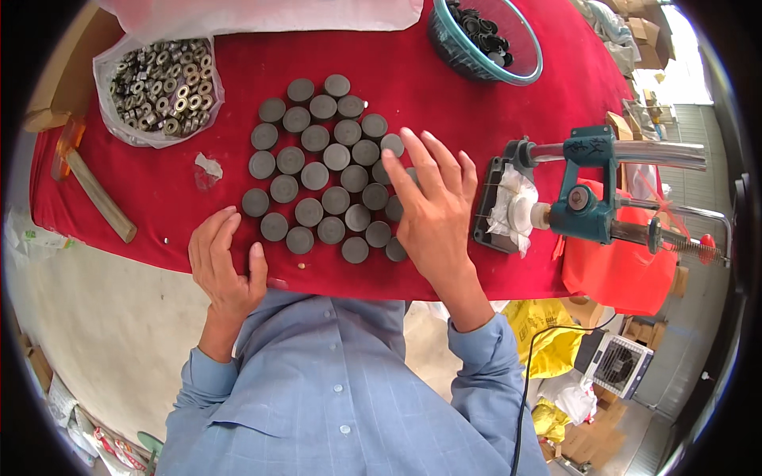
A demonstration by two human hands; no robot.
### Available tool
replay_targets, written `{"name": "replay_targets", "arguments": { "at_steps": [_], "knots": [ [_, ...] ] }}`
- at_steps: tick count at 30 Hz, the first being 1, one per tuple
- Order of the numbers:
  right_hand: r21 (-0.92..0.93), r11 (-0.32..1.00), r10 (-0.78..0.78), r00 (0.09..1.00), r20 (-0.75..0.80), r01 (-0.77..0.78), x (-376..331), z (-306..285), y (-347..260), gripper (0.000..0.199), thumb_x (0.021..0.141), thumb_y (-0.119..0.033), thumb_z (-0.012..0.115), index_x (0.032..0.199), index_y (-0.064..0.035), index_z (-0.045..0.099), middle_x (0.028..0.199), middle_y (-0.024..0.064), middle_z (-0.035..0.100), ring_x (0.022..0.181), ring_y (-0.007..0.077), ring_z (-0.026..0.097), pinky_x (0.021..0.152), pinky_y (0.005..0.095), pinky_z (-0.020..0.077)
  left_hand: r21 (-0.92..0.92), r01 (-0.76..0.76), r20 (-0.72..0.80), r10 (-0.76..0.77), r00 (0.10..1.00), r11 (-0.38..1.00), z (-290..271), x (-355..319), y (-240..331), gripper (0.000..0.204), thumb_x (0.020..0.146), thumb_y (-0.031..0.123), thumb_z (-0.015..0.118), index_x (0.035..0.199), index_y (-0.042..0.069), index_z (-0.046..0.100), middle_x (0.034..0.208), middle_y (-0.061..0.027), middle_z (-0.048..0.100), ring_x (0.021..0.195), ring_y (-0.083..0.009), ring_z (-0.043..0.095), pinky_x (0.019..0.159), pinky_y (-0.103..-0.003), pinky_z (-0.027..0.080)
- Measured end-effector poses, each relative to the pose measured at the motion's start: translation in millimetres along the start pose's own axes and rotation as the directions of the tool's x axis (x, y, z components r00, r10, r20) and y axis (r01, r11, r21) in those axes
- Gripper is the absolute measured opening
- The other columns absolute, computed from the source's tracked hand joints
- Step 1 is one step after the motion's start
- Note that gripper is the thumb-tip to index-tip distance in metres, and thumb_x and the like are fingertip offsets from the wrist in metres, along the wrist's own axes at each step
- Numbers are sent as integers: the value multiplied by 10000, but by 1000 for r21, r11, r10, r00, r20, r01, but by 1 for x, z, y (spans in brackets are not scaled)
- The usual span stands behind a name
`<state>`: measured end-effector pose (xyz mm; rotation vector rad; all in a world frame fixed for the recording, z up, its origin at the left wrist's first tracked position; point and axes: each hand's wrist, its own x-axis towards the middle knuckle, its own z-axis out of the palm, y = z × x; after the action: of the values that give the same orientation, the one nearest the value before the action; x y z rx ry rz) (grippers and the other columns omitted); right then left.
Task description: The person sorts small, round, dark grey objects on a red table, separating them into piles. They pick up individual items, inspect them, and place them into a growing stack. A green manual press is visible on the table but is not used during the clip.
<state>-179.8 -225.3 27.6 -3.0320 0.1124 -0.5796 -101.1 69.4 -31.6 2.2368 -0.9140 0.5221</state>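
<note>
Several round dark grey caps (315,176) stand close together on a red cloth (238,79), in the middle of the table. My right hand (435,202) lies over the right edge of this group, its fingers stretched out and apart, covering part of a few caps. Nothing shows in its grasp. At the group's lower left, my left hand (225,258) rests by the table's near edge. Its fingers are loosely bent, with the thumb apart from them, and I see nothing held. The nearest cap to it is a grey one (274,227).
A clear bag of metal bearings (163,91) sits at the far left, with a hammer (99,194) below it. A teal basket (486,47) of black parts stands at the back. On the right is a green hand press (583,186). A scrap of white paper (209,165) lies left of the caps.
</note>
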Motion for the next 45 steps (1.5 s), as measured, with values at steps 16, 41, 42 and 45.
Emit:
{"name": "replay_targets", "arguments": {
  "at_steps": [16,41,42,45],
  "knots": [
    [100,993,75,993,-87,-67,29,17,11,417,834,2,690,1205,-148,805,1537,98,614,1463,357,517,1202,606,339,29,6,-6,-6,1000,1000,2,0,0,439,880,132,712,1290,-17,665,1281,-192,721,1109,-382,686,949,-485,532],
    [246,969,38,999,3,-38,33,44,6,465,836,37,688,1209,-202,827,1565,96,598,1471,384,506,1195,628,357,11,1,-3,-1,1000,1000,0,-2,1,467,843,76,704,1296,-29,656,1284,-206,717,1124,-394,680,974,-487,517],
    [263,964,37,999,4,-37,35,42,5,467,841,40,680,1213,-201,827,1566,102,597,1470,387,507,1194,631,359,14,0,-3,0,1000,1000,-1,-2,1,466,843,76,704,1295,-28,657,1283,-205,717,1126,-392,680,976,-488,516],
    [325,945,48,999,-14,-41,47,31,4,482,855,51,652,1236,-192,819,1566,123,593,1466,393,508,1192,649,359,19,-2,-18,2,1000,1000,-2,1,1,462,842,74,705,1291,-22,659,1282,-204,718,1129,-389,680,978,-490,513]
  ]
}}
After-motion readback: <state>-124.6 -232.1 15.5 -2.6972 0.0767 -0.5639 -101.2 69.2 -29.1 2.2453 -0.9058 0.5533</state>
